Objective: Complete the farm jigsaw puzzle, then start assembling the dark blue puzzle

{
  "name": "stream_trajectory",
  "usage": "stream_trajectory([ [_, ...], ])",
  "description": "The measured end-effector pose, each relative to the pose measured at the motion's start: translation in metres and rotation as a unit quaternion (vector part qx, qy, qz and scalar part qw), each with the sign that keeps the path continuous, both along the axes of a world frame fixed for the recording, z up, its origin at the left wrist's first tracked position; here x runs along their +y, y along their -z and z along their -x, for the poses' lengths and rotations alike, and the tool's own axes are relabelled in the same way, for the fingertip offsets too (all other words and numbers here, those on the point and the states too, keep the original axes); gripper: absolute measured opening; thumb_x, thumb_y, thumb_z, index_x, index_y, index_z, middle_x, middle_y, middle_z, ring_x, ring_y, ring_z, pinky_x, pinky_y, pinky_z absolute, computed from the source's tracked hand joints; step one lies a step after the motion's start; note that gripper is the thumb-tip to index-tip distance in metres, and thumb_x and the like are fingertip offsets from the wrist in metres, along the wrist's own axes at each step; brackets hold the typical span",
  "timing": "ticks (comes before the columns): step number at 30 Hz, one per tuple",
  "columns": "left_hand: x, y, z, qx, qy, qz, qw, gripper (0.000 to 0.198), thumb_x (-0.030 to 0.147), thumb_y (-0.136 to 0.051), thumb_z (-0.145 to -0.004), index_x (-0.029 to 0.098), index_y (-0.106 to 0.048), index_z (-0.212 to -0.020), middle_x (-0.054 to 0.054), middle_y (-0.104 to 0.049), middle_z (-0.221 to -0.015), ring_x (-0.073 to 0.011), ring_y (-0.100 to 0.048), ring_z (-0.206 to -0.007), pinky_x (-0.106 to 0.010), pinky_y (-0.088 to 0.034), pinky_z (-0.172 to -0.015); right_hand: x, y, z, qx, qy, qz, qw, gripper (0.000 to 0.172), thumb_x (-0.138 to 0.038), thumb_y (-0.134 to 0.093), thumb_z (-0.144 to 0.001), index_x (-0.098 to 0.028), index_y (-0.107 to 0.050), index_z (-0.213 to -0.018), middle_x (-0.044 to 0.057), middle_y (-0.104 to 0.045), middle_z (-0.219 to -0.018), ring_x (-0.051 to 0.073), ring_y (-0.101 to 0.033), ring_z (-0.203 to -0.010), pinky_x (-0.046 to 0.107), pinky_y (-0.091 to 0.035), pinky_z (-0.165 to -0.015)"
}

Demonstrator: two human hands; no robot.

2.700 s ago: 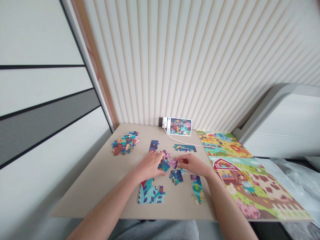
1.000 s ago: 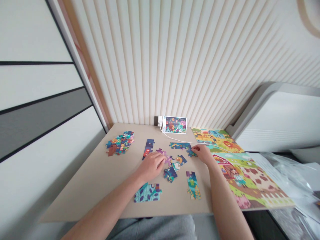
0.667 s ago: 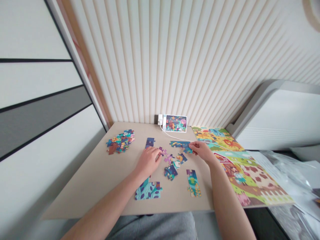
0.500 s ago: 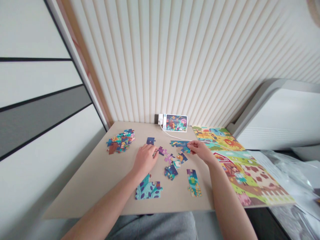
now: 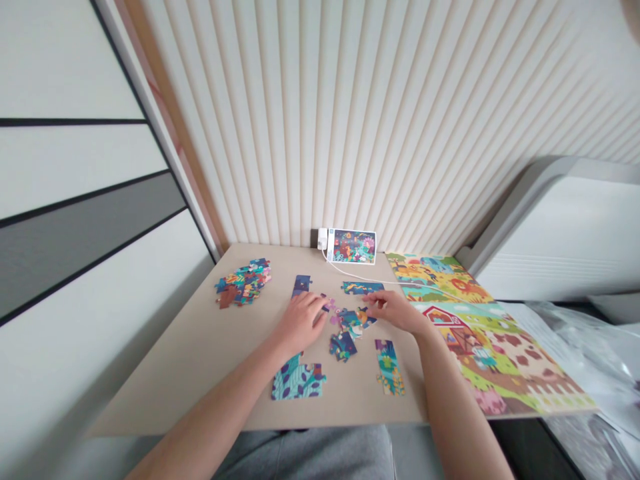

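Note:
My left hand point(image 5: 303, 321) rests at the middle of the table, fingers bent by a purple puzzle piece point(image 5: 326, 302); whether it grips that piece is hidden. My right hand point(image 5: 393, 309) has its fingertips together just right of the loose central pieces point(image 5: 353, 321), below a joined dark blue strip point(image 5: 361, 288); what it pinches is too small to make out. Above my left hand lies a dark blue piece point(image 5: 302, 285). A joined teal corner section point(image 5: 299, 380) lies near the front edge, and a joined upright strip point(image 5: 389, 367) lies to its right.
A pile of pieces point(image 5: 245, 283) lies at the back left. The picture card point(image 5: 354, 247) leans at the back beside a white plug point(image 5: 323, 239), whose cable runs right. Farm point(image 5: 500, 353) and animal puzzles point(image 5: 440, 273) cover the right side.
My left hand has moved slightly right and toward me. My right hand has moved left and down from the blue strip, and a teal-blue piece now lies among the central pieces.

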State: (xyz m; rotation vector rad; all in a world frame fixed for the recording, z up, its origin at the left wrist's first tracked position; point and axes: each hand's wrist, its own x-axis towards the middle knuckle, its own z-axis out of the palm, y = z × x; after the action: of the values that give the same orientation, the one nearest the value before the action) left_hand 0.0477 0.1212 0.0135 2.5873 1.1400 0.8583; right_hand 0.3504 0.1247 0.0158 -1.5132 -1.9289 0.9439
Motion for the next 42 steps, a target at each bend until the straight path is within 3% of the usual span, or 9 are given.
stream_trajectory([
  [4,-0.007,0.002,-0.004,0.027,0.083,0.015,0.996,0.038,0.02,-0.052,-0.098,0.028,-0.061,-0.134,-0.008,-0.064,-0.127,-0.0257,-0.056,-0.122,-0.044,-0.043,-0.108,-0.005,0.001,-0.005,-0.063,-0.019,0.01,0.998,0.055,-0.037,-0.084,-0.067,-0.022,-0.072,-0.118,0.0,-0.062,-0.089,0.017,-0.054,-0.079,0.029,-0.045,-0.075],
  [9,-0.008,0.007,-0.005,0.062,0.126,0.011,0.99,0.037,0.02,-0.05,-0.101,0.029,-0.063,-0.133,-0.007,-0.064,-0.129,-0.0252,-0.056,-0.124,-0.044,-0.042,-0.109,-0.007,0.004,0.001,-0.094,0.006,0.011,0.996,0.047,-0.032,-0.086,-0.064,-0.019,-0.068,-0.105,0.0,-0.06,-0.086,0.016,-0.052,-0.078,0.027,-0.041,-0.071],
  [12,-0.006,0.012,-0.004,0.069,0.127,0.003,0.989,0.034,0.021,-0.051,-0.101,0.028,-0.066,-0.13,-0.007,-0.064,-0.131,-0.0252,-0.056,-0.124,-0.044,-0.042,-0.109,-0.002,0.01,-0.005,-0.087,0.022,0.007,0.996,0.042,-0.034,-0.084,-0.065,-0.019,-0.065,-0.098,-0.001,-0.061,-0.082,0.016,-0.053,-0.074,0.026,-0.04,-0.065],
  [17,-0.005,0.014,-0.003,0.075,0.127,-0.009,0.989,0.033,0.021,-0.05,-0.101,0.026,-0.067,-0.128,-0.007,-0.065,-0.13,-0.0249,-0.057,-0.121,-0.044,-0.044,-0.106,0.006,0.017,-0.041,-0.035,0.084,-0.013,0.996,0.025,-0.037,-0.069,-0.077,-0.018,-0.065,-0.093,-0.001,-0.064,-0.072,0.015,-0.057,-0.066,0.025,-0.039,-0.06],
  [22,-0.005,0.012,-0.003,0.078,0.128,-0.01,0.989,0.033,0.021,-0.049,-0.101,0.025,-0.067,-0.129,-0.006,-0.065,-0.13,-0.0241,-0.057,-0.12,-0.043,-0.045,-0.105,0.008,0.017,-0.061,-0.086,0.163,0.002,0.983,0.025,-0.036,-0.066,-0.079,-0.017,-0.072,-0.094,0.003,-0.071,-0.074,0.017,-0.063,-0.066,0.025,-0.041,-0.058],
  [32,-0.006,0.013,-0.002,0.074,0.13,-0.014,0.989,0.032,0.021,-0.049,-0.101,0.025,-0.067,-0.128,-0.006,-0.065,-0.13,-0.0242,-0.057,-0.12,-0.043,-0.045,-0.105,0.015,0.016,-0.04,-0.158,0.207,-0.039,0.965,0.027,-0.028,-0.062,-0.084,-0.019,-0.077,-0.105,0.005,-0.076,-0.085,0.02,-0.067,-0.078,0.027,-0.042,-0.066],
  [42,-0.006,0.012,-0.003,0.084,0.126,-0.009,0.988,0.033,0.02,-0.049,-0.101,0.026,-0.067,-0.128,-0.007,-0.065,-0.13,-0.0242,-0.057,-0.121,-0.044,-0.045,-0.106,0.011,0.008,-0.028,-0.209,0.205,-0.036,0.956,0.027,-0.025,-0.06,-0.087,-0.021,-0.08,-0.105,0.005,-0.078,-0.086,0.02,-0.069,-0.078,0.026,-0.043,-0.07],
])
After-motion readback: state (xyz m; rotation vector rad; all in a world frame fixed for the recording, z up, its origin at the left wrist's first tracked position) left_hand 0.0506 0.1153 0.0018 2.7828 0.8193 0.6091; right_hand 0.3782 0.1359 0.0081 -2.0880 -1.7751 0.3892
